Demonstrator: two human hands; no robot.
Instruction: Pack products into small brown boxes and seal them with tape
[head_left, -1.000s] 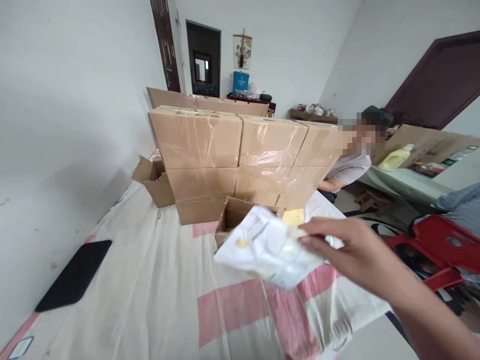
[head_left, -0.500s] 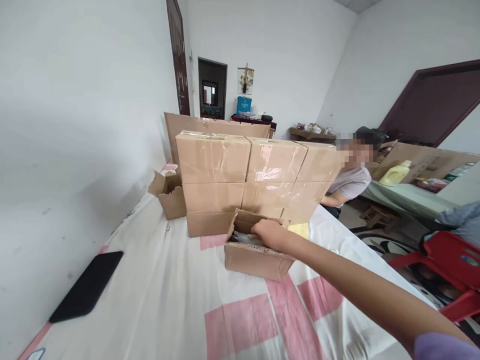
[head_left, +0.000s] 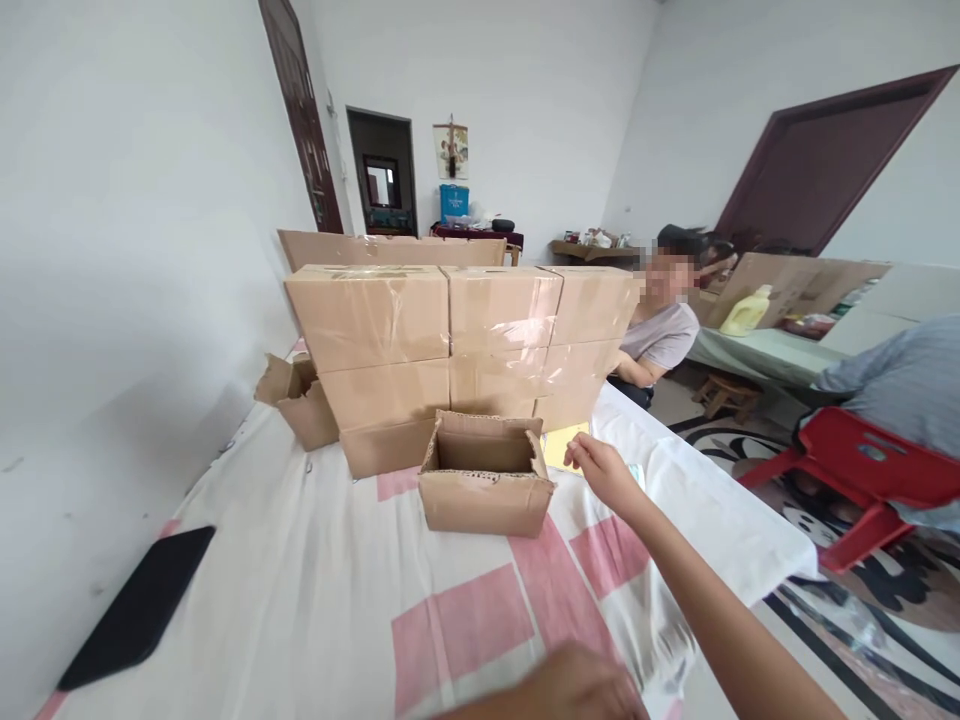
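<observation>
An open small cardboard box [head_left: 484, 480] stands on a table covered with a white and pink cloth [head_left: 315, 600]. My right hand [head_left: 600, 470] hovers just right of the box, fingers loosely curled, holding nothing that I can see. Beneath it lie a yellow pad [head_left: 562, 445] and a clear packet. My left hand [head_left: 570, 690] shows only as a blurred edge at the bottom of the view; its fingers are hidden.
Taped cardboard boxes [head_left: 450, 350] are stacked behind the open box, with another open box [head_left: 296, 395] at their left. A black phone [head_left: 139, 605] lies at the near left. A person [head_left: 660, 330] sits beyond the table. A red plastic chair [head_left: 862, 475] stands at the right.
My right hand carried a white packet to the open box, reached inside, then drew back out to the right without it. My left hand has come into view at the bottom.
</observation>
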